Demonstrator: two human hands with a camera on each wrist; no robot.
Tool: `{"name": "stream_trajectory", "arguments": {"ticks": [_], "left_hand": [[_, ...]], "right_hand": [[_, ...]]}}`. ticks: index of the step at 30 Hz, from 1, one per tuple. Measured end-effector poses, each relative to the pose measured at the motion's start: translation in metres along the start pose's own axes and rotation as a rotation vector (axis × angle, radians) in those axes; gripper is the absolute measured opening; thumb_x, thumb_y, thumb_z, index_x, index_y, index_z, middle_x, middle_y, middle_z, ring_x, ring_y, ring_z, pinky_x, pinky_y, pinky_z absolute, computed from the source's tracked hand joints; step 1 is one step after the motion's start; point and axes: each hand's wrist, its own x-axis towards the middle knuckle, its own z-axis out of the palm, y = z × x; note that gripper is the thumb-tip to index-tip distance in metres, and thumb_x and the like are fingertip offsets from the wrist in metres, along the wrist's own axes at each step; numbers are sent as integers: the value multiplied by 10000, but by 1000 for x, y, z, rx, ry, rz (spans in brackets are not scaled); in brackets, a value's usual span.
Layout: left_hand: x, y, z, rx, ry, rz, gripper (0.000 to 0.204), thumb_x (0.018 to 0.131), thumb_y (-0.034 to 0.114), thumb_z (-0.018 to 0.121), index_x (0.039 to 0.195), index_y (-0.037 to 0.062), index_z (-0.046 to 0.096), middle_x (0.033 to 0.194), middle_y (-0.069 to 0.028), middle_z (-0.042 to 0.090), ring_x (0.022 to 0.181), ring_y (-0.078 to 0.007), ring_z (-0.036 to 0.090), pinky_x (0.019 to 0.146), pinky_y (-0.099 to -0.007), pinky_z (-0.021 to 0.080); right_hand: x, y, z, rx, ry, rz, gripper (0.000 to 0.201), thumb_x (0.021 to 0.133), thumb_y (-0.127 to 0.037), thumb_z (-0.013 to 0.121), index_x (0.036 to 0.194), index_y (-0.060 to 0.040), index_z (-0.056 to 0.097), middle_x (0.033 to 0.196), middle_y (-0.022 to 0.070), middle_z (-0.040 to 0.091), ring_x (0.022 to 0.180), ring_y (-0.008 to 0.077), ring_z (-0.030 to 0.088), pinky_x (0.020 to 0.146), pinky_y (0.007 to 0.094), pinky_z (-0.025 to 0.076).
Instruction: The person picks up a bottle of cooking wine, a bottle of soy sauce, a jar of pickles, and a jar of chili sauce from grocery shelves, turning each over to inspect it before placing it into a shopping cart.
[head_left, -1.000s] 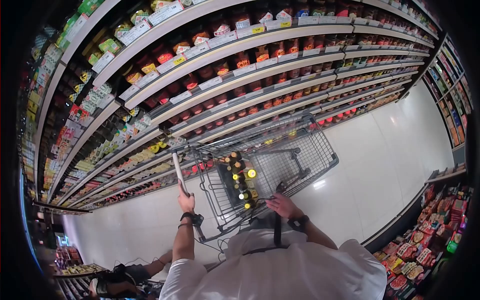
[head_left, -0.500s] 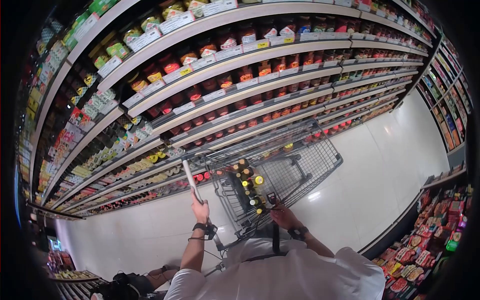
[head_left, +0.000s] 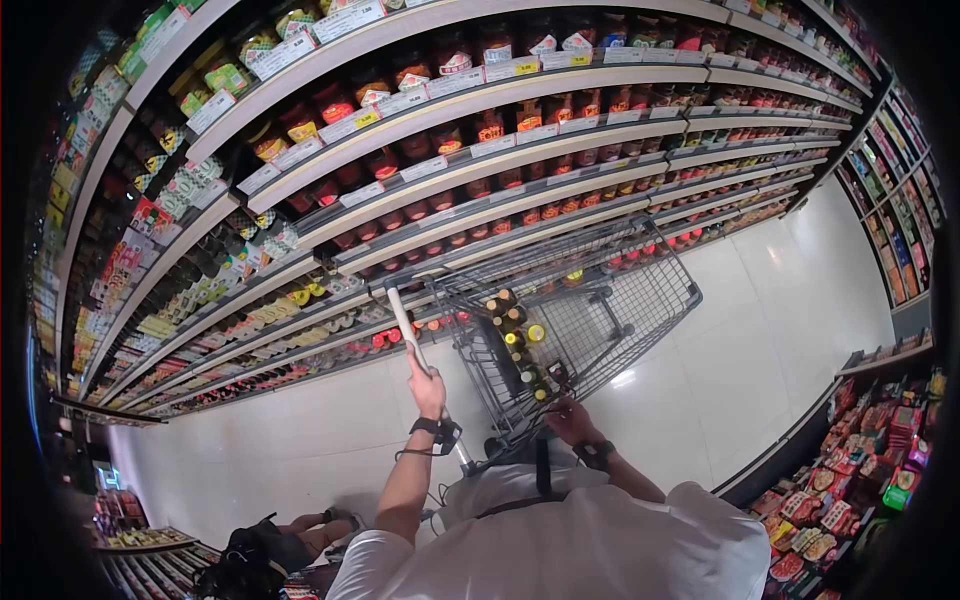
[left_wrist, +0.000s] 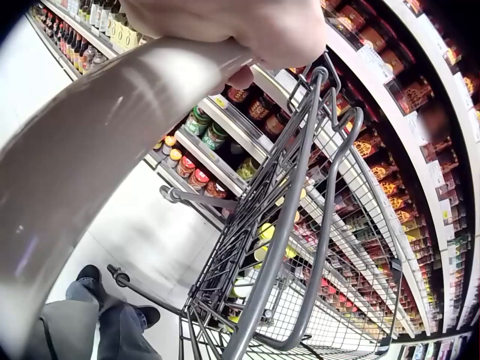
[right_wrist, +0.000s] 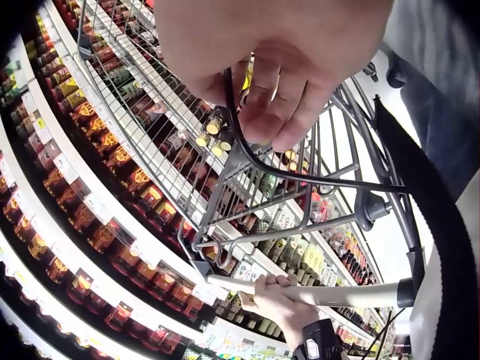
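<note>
My left hand (head_left: 428, 390) grips the light-coloured handle (head_left: 404, 322) of a wire shopping cart (head_left: 640, 345). In the left wrist view, that hand (left_wrist: 232, 30) wraps the end of the handle close up. My right hand (head_left: 574, 422) is over the cart's near side, fingers bent. A thin black cord (right_wrist: 262, 165) runs from between its thumb and fingers towards a black strap (right_wrist: 431, 217) on my body. Just beyond its fingertips sits a small dark item (head_left: 560, 374); whether the fingers hold it I cannot tell. Several dark bottles (head_left: 516, 315) with yellow and tan caps stand in the cart.
Long shelves (head_left: 440, 170) of jars and bottles line the cart's left side. Packaged goods (head_left: 820, 500) fill a low display at right. Pale floor (head_left: 740, 340) stretches ahead. Another person (head_left: 265, 555) is low at the left rear.
The cart, its bottles and my left hand have shifted to the right in the head view. My right hand's fingers, more spread before, are now more bent, close to the dark item.
</note>
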Motion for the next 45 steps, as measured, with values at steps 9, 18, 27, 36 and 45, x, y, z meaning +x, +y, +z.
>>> {"name": "stream_trajectory", "arguments": {"ticks": [9, 18, 27, 36, 45], "left_hand": [[-12, 22, 35, -68, 23, 82, 812, 824, -19, 531, 1533, 231, 223, 757, -244, 650, 713, -402, 672, 681, -492, 505], [-19, 40, 65, -154, 8, 116, 781, 822, -33, 530, 1511, 199, 245, 877, -260, 669, 773, -404, 681, 732, -470, 512], [-26, 63, 83, -154, -61, 18, 784, 836, -26, 533, 1516, 227, 236, 990, -275, 674, 868, -405, 685, 783, -470, 510], [-31, 68, 103, -159, -116, 41, 789, 865, -24, 525, 1533, 226, 189, 1063, -284, 654, 802, -346, 671, 748, -433, 517], [-25, 25, 114, -134, -427, 196, 877, 937, 100, 539, 1543, 154, -91, 883, -270, 623, 639, -314, 656, 593, -424, 527]], "right_hand": [[-12, -9, -2, 201, -70, 134, 184, 965, -150, 583, 1115, -50, 549, 1003, 71, 644, 926, 173, 655, 836, 334, 546], [-54, -74, 3, -89, -115, 75, 273, 916, -159, 670, 1145, -22, 615, 1030, 73, 703, 968, 162, 665, 821, 310, 527], [-67, -101, 24, 60, -82, 76, 281, 918, -138, 684, 1121, 35, 597, 1016, 95, 705, 910, 163, 688, 775, 258, 540], [-65, -140, 43, 277, -117, 29, 252, 955, -153, 650, 1125, 26, 596, 1111, 132, 692, 950, 190, 702, 789, 265, 561], [-50, -121, 27, 387, 63, 66, 233, 996, -197, 563, 1143, -17, 584, 1106, 153, 690, 924, 217, 705, 784, 304, 566]]}}
